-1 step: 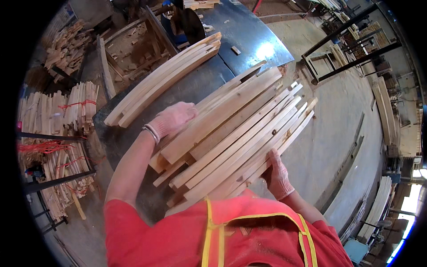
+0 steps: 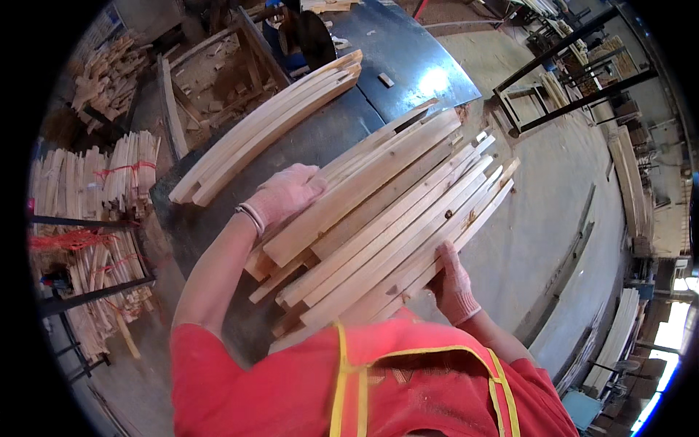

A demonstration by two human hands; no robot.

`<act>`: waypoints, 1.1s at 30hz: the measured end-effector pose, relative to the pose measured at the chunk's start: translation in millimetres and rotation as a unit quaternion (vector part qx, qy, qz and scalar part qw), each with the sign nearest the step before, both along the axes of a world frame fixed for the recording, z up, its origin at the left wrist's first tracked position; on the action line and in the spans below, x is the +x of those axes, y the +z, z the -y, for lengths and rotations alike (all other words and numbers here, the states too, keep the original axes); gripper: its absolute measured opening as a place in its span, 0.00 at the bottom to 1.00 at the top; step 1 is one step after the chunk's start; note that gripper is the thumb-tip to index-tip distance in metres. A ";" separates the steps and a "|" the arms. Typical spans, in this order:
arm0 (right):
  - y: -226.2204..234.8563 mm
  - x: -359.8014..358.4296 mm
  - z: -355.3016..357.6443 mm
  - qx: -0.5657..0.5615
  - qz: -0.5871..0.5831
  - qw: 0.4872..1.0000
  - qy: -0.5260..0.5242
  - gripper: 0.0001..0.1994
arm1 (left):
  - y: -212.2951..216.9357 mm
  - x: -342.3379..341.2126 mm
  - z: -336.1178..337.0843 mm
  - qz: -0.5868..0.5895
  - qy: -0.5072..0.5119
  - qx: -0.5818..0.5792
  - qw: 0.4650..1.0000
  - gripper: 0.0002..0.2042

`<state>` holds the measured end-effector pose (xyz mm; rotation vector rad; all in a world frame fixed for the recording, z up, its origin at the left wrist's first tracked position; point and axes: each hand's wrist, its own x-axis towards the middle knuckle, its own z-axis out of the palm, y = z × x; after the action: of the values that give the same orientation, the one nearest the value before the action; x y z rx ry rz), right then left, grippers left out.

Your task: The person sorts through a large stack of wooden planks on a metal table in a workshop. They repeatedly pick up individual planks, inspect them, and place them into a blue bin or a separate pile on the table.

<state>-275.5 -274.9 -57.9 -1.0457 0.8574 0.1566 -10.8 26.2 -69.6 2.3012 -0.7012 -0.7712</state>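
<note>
A wide bundle of pale wooden strips (image 2: pixel 397 231) lies slantwise in front of my chest, over the edge of a dark metal table. Their ends are uneven, and a few strips show dark knots. My left hand (image 2: pixel 287 194), in a pinkish knit glove, grips the bundle's far left side with the fingers bent over it. On the opposite side, my gloved right hand (image 2: pixel 453 288) clasps the outermost strip, its thumb on top and its other fingers hidden underneath. The strips' lower ends come close to my red shirt.
Another group of strips (image 2: pixel 273 127) lies farther back on the metal table (image 2: pixel 419 65). Behind it stands a dark round saw blade (image 2: pixel 317 42). Racked bundles of wood (image 2: pixel 95 178) with red ties are at left. A black metal frame (image 2: pixel 579 105) stands at far right.
</note>
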 end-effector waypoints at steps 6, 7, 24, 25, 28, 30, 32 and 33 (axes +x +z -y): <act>1.5 8.5 -5.5 -0.021 0.001 1.000 -0.014 0.28 | 12.6 -19.0 18.0 0.063 -0.031 0.063 0.996 0.36; 10.4 12.3 -10.8 -0.019 -0.005 1.000 -0.016 0.29 | 20.9 -16.8 19.9 0.044 -0.034 0.078 0.995 0.37; 0.0 2.5 -5.7 -0.008 0.005 1.000 -0.028 0.34 | 93.3 -30.1 36.7 0.169 -0.026 0.088 0.981 0.23; -2.6 1.3 -4.3 -0.014 0.003 1.000 -0.027 0.35 | 90.6 -17.1 31.4 0.194 -0.023 0.083 0.977 0.24; -5.8 3.4 -7.3 -0.013 0.009 1.000 -0.020 0.37 | 66.0 28.3 16.0 0.217 0.002 0.115 0.969 0.28; -11.7 0.2 -2.4 -0.011 0.005 1.000 -0.021 0.37 | 27.5 45.9 4.8 0.174 0.015 0.084 0.981 0.31; -5.6 3.4 -7.4 -0.010 0.011 1.000 -0.006 0.37 | -18.2 52.9 -14.2 0.086 0.030 -0.011 0.996 0.36; -4.2 4.7 -7.1 -0.012 0.011 1.000 -0.004 0.37 | -27.1 46.7 -6.1 -0.003 0.053 -0.058 0.997 0.34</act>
<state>-270.8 -267.8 -62.1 -1.0635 0.8452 0.1277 35.8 32.3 -96.7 2.2110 -0.6009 -0.6708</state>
